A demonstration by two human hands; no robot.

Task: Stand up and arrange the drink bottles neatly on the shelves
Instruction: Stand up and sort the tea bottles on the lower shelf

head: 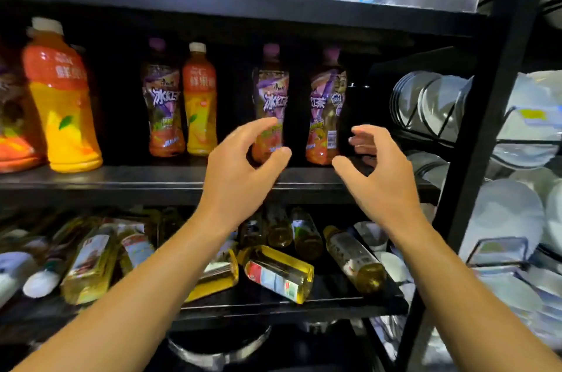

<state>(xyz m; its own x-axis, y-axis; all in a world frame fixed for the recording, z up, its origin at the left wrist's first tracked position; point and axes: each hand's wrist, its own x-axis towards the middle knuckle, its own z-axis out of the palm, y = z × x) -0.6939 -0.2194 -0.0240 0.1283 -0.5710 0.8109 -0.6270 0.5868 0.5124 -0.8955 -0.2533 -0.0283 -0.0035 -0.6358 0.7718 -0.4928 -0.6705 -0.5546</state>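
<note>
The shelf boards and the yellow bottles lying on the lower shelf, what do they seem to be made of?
Shelf boards: probably dark painted metal, since the front edge shows a dull sheen; coated wood is possible. Yellow bottles: clear glossy plastic, seemingly, as the liquid shows through and highlights glint.

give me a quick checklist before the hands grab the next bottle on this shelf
1. Left hand free: ok, open, fingers curled in front of a purple-capped tea bottle, not closed on it.
2. Right hand free: ok, open and empty beside another tea bottle.
3. Middle shelf bottles upright: ok, all visible ones stand.
4. Middle shelf spacing even: not ok, gaps are uneven.
5. Lower shelf bottles upright: not ok, several yellow bottles lie on their sides.
6. Dark object right of the tea bottles: cannot tell what it is.
</note>
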